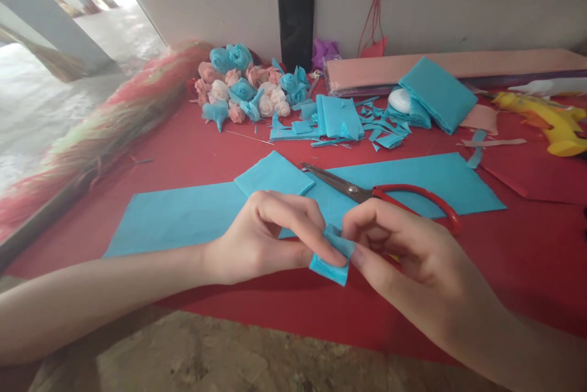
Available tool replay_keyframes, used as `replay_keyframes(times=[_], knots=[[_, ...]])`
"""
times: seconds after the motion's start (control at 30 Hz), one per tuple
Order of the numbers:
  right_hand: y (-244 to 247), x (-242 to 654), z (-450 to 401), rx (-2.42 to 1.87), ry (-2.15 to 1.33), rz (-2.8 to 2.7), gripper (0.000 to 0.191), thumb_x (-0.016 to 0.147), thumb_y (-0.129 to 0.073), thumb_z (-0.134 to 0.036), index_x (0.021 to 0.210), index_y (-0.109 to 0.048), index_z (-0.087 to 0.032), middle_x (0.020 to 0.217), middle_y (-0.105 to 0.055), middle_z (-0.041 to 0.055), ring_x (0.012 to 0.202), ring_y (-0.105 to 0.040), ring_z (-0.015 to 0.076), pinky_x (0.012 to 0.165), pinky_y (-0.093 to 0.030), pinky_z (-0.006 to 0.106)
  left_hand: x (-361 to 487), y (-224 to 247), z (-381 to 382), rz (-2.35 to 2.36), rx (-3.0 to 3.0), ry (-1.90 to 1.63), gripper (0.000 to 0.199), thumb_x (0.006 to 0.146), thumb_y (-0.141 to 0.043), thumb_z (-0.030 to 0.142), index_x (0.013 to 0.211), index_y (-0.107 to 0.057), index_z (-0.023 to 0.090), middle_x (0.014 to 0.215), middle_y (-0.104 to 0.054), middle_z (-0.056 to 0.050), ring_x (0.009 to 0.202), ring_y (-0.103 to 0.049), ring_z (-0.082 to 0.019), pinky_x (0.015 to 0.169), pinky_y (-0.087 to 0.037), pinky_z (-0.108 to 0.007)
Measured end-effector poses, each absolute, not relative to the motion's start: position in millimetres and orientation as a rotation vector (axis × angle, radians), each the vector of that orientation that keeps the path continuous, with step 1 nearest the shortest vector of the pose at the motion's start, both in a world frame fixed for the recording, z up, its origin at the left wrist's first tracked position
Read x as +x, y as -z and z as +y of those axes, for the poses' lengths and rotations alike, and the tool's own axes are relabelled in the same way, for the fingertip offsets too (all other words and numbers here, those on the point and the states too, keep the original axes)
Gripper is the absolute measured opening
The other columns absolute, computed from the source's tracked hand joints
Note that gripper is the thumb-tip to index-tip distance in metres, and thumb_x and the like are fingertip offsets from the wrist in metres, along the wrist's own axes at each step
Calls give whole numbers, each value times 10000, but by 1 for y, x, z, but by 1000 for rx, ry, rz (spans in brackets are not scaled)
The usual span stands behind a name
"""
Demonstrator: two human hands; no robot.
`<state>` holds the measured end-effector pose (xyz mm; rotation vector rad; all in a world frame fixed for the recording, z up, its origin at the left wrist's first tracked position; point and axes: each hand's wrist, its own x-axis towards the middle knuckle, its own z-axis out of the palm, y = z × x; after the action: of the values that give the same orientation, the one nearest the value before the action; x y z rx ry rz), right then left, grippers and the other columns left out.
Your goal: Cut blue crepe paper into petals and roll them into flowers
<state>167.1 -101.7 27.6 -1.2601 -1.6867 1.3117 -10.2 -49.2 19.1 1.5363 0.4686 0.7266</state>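
Note:
A small folded piece of blue paper (331, 271) is pinched in my left hand (279, 227), between the index finger and thumb. My right hand (408, 263) grips the right edge of the same piece with thumb and fingertips. Beyond my hands, scissors with red handles (353, 189) lie on a long blue paper strip (183, 211), blades pointing to the upper left. A blue paper square (274, 173) rests over the strip, left of the scissors.
Paper roses (241, 89) in blue, pink and white are heaped at the back, beside blue scraps (339, 117). A black phone (296, 16) leans on the wall. Folded blue paper (438, 95) and a yellow glue gun (545, 114) lie back right. A feathery broom (114, 98) borders the left.

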Motion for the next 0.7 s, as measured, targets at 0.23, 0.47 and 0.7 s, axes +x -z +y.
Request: replay_keyframes(times=[0.23, 0.47, 0.7], knots=[[-27, 163, -101, -1237, -1324, -1611, 119, 869, -408, -272, 779, -463, -216, 513, -366, -67, 436, -356, 58, 374, -271, 148, -13, -14, -48, 484, 1395, -761, 102, 725, -677, 193, 745, -744, 267, 597, -541, -3, 532, -477, -77, 462, -371, -184], [-38, 199, -82, -1561, -280, -2320, 172, 752, -525, -196, 921, -511, -222, 763, -581, 3, 578, -549, 146, 451, -358, 232, -12, -24, -36, 373, 1081, -831, 122, 604, -744, 187, 635, -721, 303, 527, -526, 40, 408, -359, -31, 399, -276, -176], [-29, 211, -73, -2013, -216, -2641, 311, 693, -555, -86, 991, -545, -172, 784, -544, 24, 487, -498, 102, 387, -264, 205, -17, -39, -28, 322, 1052, -852, 144, 577, -755, 159, 587, -715, 297, 456, -517, 51, 371, -362, -16, 464, -404, -159]])
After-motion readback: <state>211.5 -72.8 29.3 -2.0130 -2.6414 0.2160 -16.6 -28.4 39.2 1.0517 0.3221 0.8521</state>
